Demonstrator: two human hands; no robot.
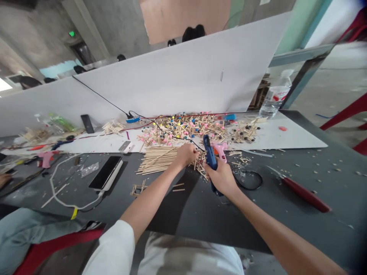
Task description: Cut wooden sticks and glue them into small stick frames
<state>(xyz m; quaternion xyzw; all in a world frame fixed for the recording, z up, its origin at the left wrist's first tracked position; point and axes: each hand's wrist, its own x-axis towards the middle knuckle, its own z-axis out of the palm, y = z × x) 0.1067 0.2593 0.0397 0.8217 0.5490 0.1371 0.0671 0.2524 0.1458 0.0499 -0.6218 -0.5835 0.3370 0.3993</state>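
Observation:
My right hand [222,175] is wrapped round a dark blue hand tool [211,154], which stands nearly upright; its exact kind is not clear. Just left of it, my left hand [187,154] is closed in a pinch, and whatever its fingertips hold is too small to make out. Beside that hand lies a bundle of long thin wooden sticks [156,160]. Short cut stick pieces [200,170] are heaped between both hands. A pink glue gun [220,151] rests behind the blue tool. Two short sticks [179,187] lie nearer to me.
A large heap of sticks with coloured balls [183,128] covers the white board [301,139]. To the right are a red-handled knife [306,193] and a water bottle [276,95]. A phone on a power bank [106,172] with a white cable lies left. Another person's hand [4,178] shows at the left edge.

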